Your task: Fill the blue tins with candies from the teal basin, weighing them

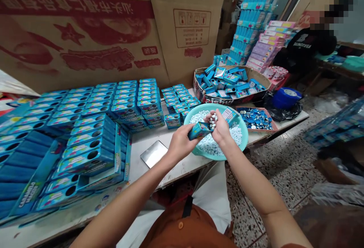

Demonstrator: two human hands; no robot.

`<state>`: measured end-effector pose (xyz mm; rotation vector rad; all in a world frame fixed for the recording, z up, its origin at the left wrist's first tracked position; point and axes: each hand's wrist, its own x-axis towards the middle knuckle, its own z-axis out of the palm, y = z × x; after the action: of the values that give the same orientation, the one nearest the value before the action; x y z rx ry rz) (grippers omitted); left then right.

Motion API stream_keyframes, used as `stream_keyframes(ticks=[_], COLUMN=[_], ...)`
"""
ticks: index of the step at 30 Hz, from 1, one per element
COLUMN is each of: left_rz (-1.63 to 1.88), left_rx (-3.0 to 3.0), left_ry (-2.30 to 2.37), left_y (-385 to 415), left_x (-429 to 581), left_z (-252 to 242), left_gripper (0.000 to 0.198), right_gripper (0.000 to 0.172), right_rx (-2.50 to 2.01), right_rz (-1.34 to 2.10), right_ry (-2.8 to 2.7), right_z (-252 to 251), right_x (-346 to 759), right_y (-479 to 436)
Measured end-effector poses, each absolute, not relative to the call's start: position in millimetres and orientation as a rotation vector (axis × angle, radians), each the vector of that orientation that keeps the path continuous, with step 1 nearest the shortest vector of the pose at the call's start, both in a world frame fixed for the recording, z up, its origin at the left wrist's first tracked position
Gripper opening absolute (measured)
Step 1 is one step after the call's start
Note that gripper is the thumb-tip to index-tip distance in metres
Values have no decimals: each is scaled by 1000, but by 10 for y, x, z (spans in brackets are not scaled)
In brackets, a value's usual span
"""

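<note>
My left hand (179, 143) grips a small blue carton (200, 130) above a teal plastic basin (204, 106). My right hand (220, 128) pinches a few white candies (213, 117) just beside the carton's end, over the basin. A second small printed box or flap (229, 115) shows behind the right fingers; I cannot tell whether that hand holds it. The basin holds a heap of loose white candies (209, 146) and sits on the table's edge, below both hands.
Rows of blue boxes (91, 134) fill the table's left side. Beyond the basin stand a cardboard tray of loose boxes (231, 85) and a tray of blue caps (256, 119). A steel plate (154, 153) lies close by. A person (309, 47) sits back right.
</note>
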<state>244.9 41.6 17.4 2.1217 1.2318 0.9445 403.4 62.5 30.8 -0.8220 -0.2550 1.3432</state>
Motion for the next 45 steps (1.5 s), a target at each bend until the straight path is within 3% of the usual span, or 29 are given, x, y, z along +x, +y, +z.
stream_keyframes(ticks=[13, 33, 40, 45], left_rz=[860, 974, 871, 913], left_rx=[2046, 2066, 2004, 2073], left_ry=[1197, 1120, 1168, 1202], left_y=[412, 322, 315, 293], left_x=[2533, 2570, 2520, 2520], left_z=[270, 108, 116, 131], left_gripper=[29, 40, 28, 30], right_gripper=[28, 20, 28, 34], right_rx=[-990, -987, -978, -984], right_rz=[1283, 1154, 1350, 1402], right_ry=[-285, -197, -49, -103], right_z=[394, 373, 200, 52], right_x=[4084, 4091, 4185, 4211], right_y=[581, 442, 532, 562])
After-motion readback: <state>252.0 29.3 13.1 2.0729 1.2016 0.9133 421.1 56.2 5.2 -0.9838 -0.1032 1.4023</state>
